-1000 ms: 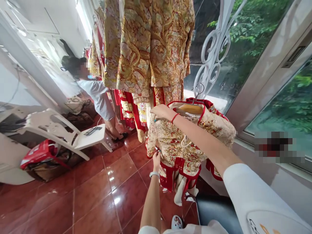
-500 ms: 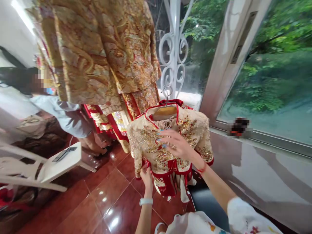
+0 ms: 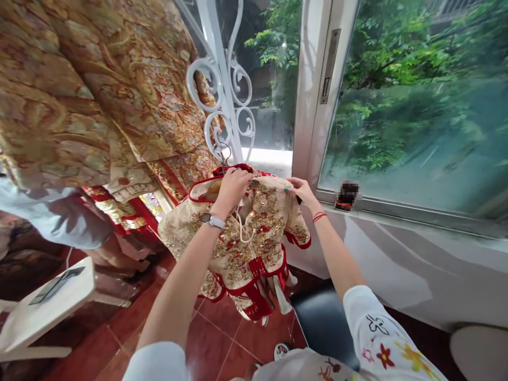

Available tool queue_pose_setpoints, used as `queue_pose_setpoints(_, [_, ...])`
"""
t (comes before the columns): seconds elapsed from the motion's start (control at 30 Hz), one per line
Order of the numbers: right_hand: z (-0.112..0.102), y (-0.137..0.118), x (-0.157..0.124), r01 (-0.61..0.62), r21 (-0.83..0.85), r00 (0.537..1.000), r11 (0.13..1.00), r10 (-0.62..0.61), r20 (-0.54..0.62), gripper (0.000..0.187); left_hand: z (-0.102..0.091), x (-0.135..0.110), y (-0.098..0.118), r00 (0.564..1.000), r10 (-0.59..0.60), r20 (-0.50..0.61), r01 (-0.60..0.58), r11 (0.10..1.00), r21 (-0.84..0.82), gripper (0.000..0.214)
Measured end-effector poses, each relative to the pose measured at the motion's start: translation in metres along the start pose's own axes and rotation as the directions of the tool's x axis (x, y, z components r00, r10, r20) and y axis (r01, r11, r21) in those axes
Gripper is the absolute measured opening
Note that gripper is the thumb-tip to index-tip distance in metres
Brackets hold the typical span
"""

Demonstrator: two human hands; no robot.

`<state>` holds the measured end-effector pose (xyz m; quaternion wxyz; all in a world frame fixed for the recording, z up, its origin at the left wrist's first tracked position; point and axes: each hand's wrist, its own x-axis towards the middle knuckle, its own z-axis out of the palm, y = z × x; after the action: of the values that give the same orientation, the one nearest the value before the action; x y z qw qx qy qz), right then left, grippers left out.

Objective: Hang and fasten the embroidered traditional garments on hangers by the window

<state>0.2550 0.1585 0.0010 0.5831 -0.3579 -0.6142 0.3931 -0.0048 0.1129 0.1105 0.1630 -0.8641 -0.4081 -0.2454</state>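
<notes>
A cream jacket (image 3: 264, 227) with gold beading, red embroidery and red trim hangs in front of me. The hook of its hanger (image 3: 225, 152) shows above the collar, by a white scrolled metal stand. At the jacket's neck opening, my left hand (image 3: 235, 186) has its fingers closed over the collar edge. My right hand (image 3: 302, 191) pinches the cloth at the shoulder on the right side, its thumb partly hidden. Cream cords dangle down the jacket's front below my left hand, and red and cream cloth hangs beneath its hem.
Large gold brocade garments (image 3: 91, 90) hang at the left. The white scrolled stand (image 3: 224, 69) rises before a window (image 3: 397, 127). A black seat (image 3: 327, 323) is below right. At left, a person in light blue (image 3: 51, 211) is behind a white chair (image 3: 51, 307) holding a dark flat object.
Both hands have risen to the jacket's collar and shoulder; the left left the sleeve cuff, the right left the chest. The jacket's neckline has shifted, and my view has turned right.
</notes>
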Motion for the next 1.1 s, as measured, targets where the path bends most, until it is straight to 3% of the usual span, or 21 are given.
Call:
queue_pose_setpoints(0.13, [-0.014,-0.011,-0.001,-0.156,0.073,0.975,0.985,0.142,0.169,0.049,0.008,0.009,-0.015,0.991,-0.132,-0.030,0.129,0.988,-0.079,0.022])
queue_pose_setpoints(0.27, [-0.019,-0.014,-0.015,-0.246,0.035,0.951,0.969,0.234,0.204,0.050,0.010,0.018,-0.018,0.985,-0.172,-0.022,0.168,0.979,-0.118,0.019])
queue_pose_setpoints(0.33, [-0.017,-0.010,-0.026,-0.234,0.017,0.966,0.972,0.230,0.120,0.048,0.009,0.018,-0.013,0.983,-0.172,-0.056,0.164,0.978,-0.130,0.019])
queue_pose_setpoints(0.4, [-0.013,-0.005,-0.035,-0.208,-0.023,0.977,0.978,0.207,-0.042,0.045,0.005,0.011,0.000,0.974,-0.191,-0.121,0.171,0.972,-0.159,0.014])
queue_pose_setpoints(0.47, [-0.007,-0.002,-0.041,-0.170,-0.087,0.971,0.982,0.153,-0.182,0.042,0.001,-0.002,0.016,0.950,-0.220,-0.223,0.181,0.966,-0.185,0.014])
queue_pose_setpoints(0.57, [0.007,-0.007,-0.055,-0.095,-0.124,0.945,0.988,0.051,-0.322,0.039,-0.005,-0.033,0.039,0.910,-0.266,-0.319,0.219,0.960,-0.176,0.031])
queue_pose_setpoints(0.63, [0.022,-0.017,-0.073,-0.040,-0.149,0.863,0.988,-0.041,-0.503,0.037,-0.006,-0.051,0.046,0.912,-0.288,-0.293,0.244,0.953,-0.178,0.041])
queue_pose_setpoints(0.7, [0.044,-0.030,-0.098,0.010,-0.251,0.731,0.968,-0.178,-0.659,0.032,-0.004,-0.062,0.045,0.927,-0.293,-0.233,0.235,0.940,-0.247,0.046])
queue_pose_setpoints(0.77, [0.071,-0.041,-0.124,0.066,-0.395,0.650,0.916,-0.340,-0.679,0.025,-0.003,-0.062,0.039,0.942,-0.287,-0.172,0.201,0.896,-0.395,0.047])
queue_pose_setpoints(0.83, [0.102,-0.045,-0.146,0.131,-0.479,0.680,0.868,-0.430,-0.593,0.017,-0.006,-0.056,0.031,0.941,-0.304,-0.151,0.173,0.813,-0.556,0.042])
queue_pose_setpoints(0.9, [0.131,-0.040,-0.164,0.156,-0.484,0.812,0.861,-0.391,-0.433,0.017,-0.017,-0.049,0.027,0.918,-0.349,-0.188,0.147,0.740,-0.656,0.035])
queue_pose_setpoints(0.97, [0.156,-0.025,-0.175,0.124,-0.503,0.960,0.855,-0.232,-0.158,0.025,-0.032,-0.049,0.026,0.880,-0.397,-0.259,0.118,0.713,-0.692,0.029])
queue_pose_setpoints(1.03, [0.175,-0.008,-0.181,0.092,-0.603,0.995,0.792,-0.049,0.088,0.029,-0.045,-0.061,0.027,0.851,-0.426,-0.307,0.102,0.708,-0.699,0.025])
queue_pose_setpoints(1.1, [0.184,0.004,-0.183,0.063,-0.711,0.988,0.700,0.058,0.145,0.025,-0.047,-0.086,0.029,0.822,-0.474,-0.316,0.127,0.693,-0.710,0.024])
